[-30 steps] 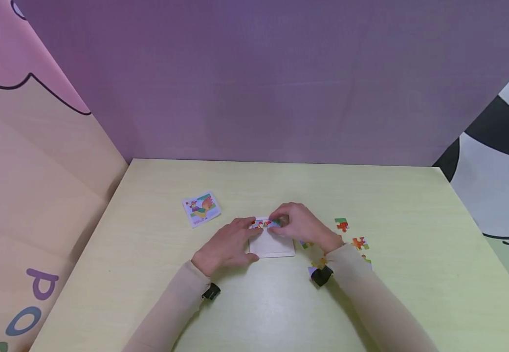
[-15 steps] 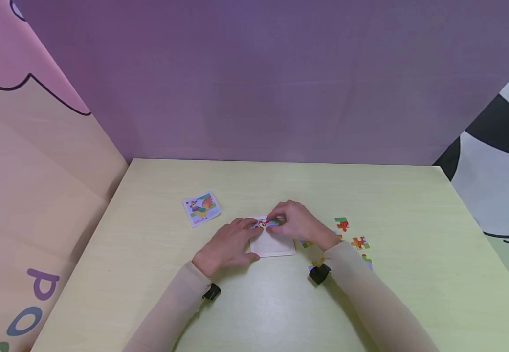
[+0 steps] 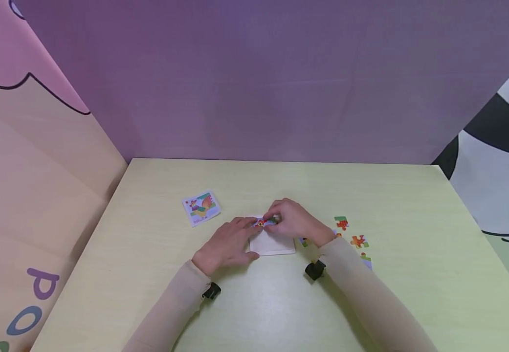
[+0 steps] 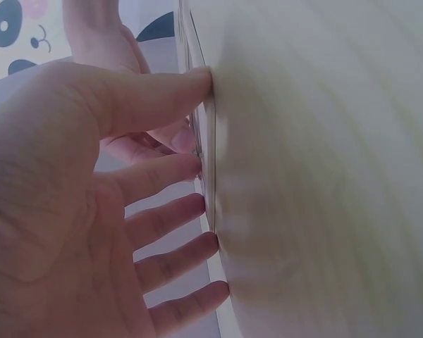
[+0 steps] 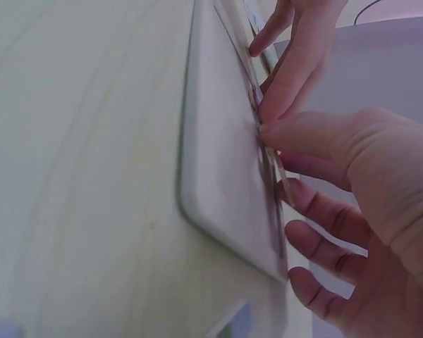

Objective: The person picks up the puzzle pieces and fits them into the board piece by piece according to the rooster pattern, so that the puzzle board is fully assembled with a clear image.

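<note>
A white puzzle tray (image 3: 273, 245) lies flat between my two hands, with colourful puzzle pieces (image 3: 260, 223) along its far edge. My left hand (image 3: 228, 244) rests at the tray's left side, fingers fairly straight; its fingertips and thumb touch the edge and the pieces there. Over the tray's far right part, my right hand (image 3: 296, 222) pinches a puzzle piece (image 5: 286, 184) between thumb and fingers. Most of that piece is hidden by the fingers; the right wrist view shows it as a thin tilted edge just over the tray.
Loose puzzle pieces lie right of the tray, among them a red and green one (image 3: 342, 223) and an orange one (image 3: 359, 241). The right forearm partly covers others. A square picture card (image 3: 202, 209) lies at the back left of the pale table (image 3: 148, 234). A purple wall (image 3: 280, 98) stands behind.
My right hand has shifted slightly left and away from me with the pinched puzzle piece, closer to my left fingertips. The left hand stays almost still.
</note>
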Action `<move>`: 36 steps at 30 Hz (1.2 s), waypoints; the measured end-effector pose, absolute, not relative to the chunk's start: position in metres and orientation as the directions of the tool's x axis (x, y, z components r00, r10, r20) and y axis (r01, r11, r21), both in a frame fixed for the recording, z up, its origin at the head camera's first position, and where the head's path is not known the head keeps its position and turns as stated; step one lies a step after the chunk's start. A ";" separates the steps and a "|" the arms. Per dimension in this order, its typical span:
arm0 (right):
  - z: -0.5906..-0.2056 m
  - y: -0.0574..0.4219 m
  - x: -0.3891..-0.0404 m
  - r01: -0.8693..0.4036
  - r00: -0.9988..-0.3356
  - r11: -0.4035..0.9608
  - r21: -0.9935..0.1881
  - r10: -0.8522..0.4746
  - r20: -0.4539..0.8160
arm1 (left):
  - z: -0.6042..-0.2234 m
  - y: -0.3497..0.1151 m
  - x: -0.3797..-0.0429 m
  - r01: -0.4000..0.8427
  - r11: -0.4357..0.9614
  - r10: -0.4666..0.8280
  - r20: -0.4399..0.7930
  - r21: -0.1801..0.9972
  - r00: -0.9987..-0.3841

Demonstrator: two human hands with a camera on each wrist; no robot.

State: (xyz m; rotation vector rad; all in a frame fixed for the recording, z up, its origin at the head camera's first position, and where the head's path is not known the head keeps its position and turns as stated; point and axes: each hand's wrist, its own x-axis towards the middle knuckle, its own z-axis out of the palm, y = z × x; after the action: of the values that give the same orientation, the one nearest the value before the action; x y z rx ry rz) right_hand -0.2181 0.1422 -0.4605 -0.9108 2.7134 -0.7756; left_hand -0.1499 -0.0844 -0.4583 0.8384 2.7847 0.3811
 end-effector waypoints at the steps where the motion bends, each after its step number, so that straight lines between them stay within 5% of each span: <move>1: -0.460 0.141 -0.219 -0.511 -0.794 0.674 -0.533 -0.607 -0.007 | -0.458 -0.085 -0.150 0.509 0.805 0.563 -0.118 0.306 -0.818; 14: -0.459 0.137 -0.215 -0.492 -0.802 0.686 -0.536 -0.597 -0.027 | -0.460 -0.084 -0.150 0.514 0.808 0.559 -0.097 0.289 -0.824; 21: -0.471 0.148 -0.218 -0.340 -0.865 0.673 -0.657 -0.498 -0.063 | -0.461 -0.081 -0.149 0.506 0.811 0.556 -0.119 0.293 -0.822; 36: -0.468 0.147 -0.225 -0.231 -0.897 0.700 -0.676 -0.423 -0.131 | -0.461 -0.063 -0.150 0.567 0.783 0.600 -0.068 0.254 -0.797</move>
State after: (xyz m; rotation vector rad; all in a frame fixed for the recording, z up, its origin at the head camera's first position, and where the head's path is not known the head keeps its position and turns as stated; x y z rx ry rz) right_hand -0.2248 0.1472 -0.4677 -0.5181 2.6331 -0.9930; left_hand -0.1500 -0.0626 -0.4611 0.9307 2.8279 0.3336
